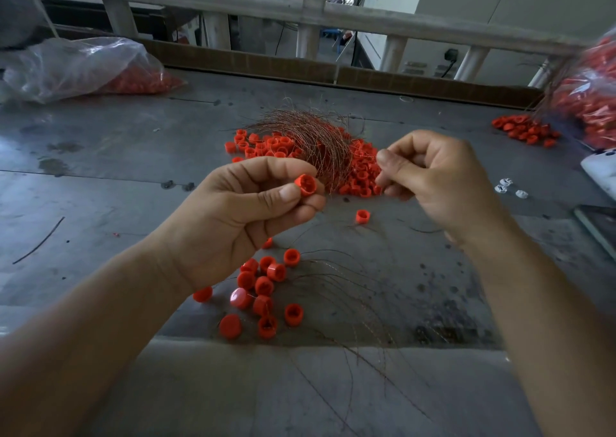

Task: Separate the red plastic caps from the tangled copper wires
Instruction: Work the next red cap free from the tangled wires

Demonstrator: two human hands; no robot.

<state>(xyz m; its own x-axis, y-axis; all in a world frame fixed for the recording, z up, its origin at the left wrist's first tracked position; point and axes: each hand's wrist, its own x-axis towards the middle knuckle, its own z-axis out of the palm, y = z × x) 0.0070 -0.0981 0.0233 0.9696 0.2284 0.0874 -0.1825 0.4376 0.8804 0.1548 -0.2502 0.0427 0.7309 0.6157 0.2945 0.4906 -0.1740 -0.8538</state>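
At the upper left of the frame a clear plastic bag [76, 66] lies on the grey table [100, 176] with red caps showing through it. They look like sorted stock, though that is a guess.

Left of centre, the left hand [240, 223] pinches one red cap [306, 184] between thumb and forefinger, with the open end turned toward the camera. The cap is a short, hollow plastic cylinder, bright orange-red, closed at one end. Whether a strand runs from it cannot be told.

Just behind it, at centre, the tangled copper wires [310, 136] arch as a fine, hair-thin brown nest over a dense pile of caps [360, 173]. This looks like the bulk of the work left. Below the hands, at lower centre, a loose group of caps [263, 290] lies beside a few thin wire strands [350, 290] that fan toward the bottom edge. A single cap [362, 216] sits apart between the two groups.

Right of centre, the right hand [443, 179] has its fingers curled and its thumb against the forefinger, as if drawing a strand. No wire shows between them, so its grip cannot be told.

At the far right a small heap of caps [523, 131] rests near a second, blurred bag [590, 96] full of caps.

The task seems underway, with most of the tangle unsorted.
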